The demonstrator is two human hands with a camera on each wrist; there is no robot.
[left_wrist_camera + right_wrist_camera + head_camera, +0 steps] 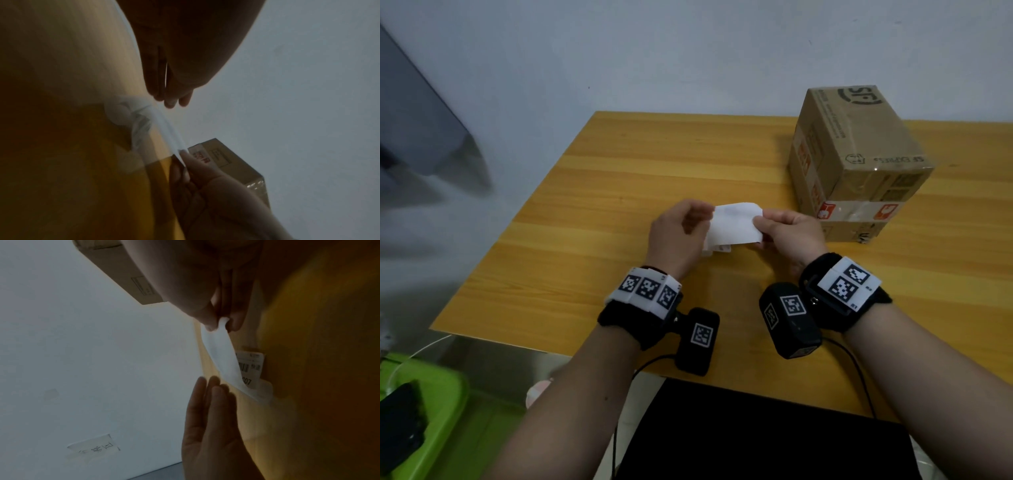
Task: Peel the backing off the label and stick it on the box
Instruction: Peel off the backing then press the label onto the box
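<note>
While my right hand (787, 233) pinches one end of the white label (736, 222) between thumb and fingers, my left hand (678, 233) sits at the other end with its fingers straight and loosely together, and I cannot tell whether they touch the paper. From the right wrist view, a printed piece with a barcode (249, 366) shows beneath the plain white strip, both just above the wooden table (619, 178). Well apart from the cardboard box (856, 161), which stands on the table beyond my right hand, the label is nowhere in contact with it.
</note>
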